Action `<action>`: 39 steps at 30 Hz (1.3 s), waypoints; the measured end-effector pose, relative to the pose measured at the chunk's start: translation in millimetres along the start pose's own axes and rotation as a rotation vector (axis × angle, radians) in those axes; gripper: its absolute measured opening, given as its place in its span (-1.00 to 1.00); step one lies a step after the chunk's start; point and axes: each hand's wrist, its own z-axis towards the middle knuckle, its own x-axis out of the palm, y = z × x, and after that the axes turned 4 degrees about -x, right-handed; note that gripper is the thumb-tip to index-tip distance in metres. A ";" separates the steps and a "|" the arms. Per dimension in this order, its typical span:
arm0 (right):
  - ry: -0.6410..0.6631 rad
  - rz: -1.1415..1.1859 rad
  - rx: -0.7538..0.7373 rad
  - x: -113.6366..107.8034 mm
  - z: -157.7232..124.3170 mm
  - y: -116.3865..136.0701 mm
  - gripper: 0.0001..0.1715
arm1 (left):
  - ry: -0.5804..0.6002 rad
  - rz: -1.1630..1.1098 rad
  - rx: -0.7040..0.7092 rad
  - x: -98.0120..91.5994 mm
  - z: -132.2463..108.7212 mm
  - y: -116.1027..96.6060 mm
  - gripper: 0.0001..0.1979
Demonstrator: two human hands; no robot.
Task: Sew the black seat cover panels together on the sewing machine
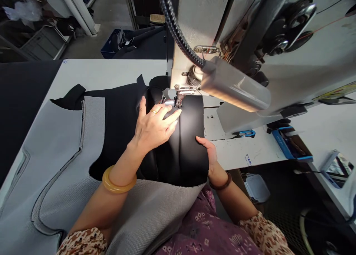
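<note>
A black, leather-like panel [191, 147] with a lengthwise seam lies under the presser foot [179, 100] of a sewing machine [204, 21]. On top of it, just left of the foot, my left hand [154, 127] rests with fingers spread, the fingertips close to the foot and the seam. The panel's right edge is gripped by my right hand [210, 155], thumb on top and the other fingers hidden underneath. Grey mesh-like backing [62, 136] shows at the left, where the material is turned over, and along the near edge by my lap.
A lamp [236, 86] on a braided flexible neck lights the sewing spot. Blue thread snips [244, 133] lie on the white table [233, 151], near a blue box [292, 142]. Behind the table stands a dark blue crate [109, 43] with black scraps. A phone-like device [338, 168] sits far right.
</note>
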 end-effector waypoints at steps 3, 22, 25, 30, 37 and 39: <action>0.062 -0.006 -0.023 0.2 4.6 2.1 -0.60 | -0.015 0.039 0.011 0.6 1.5 -0.7 -0.68; 0.208 -0.079 -0.084 12.8 18.7 24.1 -0.63 | -0.026 -0.016 -0.003 11.9 -10.5 -4.9 -0.67; 0.208 -0.087 -0.076 13.8 16.9 24.5 -0.65 | -0.047 -0.028 -0.006 12.3 -14.4 -7.8 -0.69; 0.235 -0.101 -0.099 14.4 21.6 30.3 -0.59 | -0.032 -0.049 -0.018 11.9 -6.3 -4.1 -0.69; 0.322 -0.126 -0.175 15.3 32.6 31.2 -0.58 | 0.098 -0.292 -0.070 9.5 -16.1 2.3 -0.66; 0.336 -0.105 -0.192 12.7 30.4 26.6 -0.56 | 0.281 -0.467 -0.079 -7.1 -49.0 -0.7 -0.63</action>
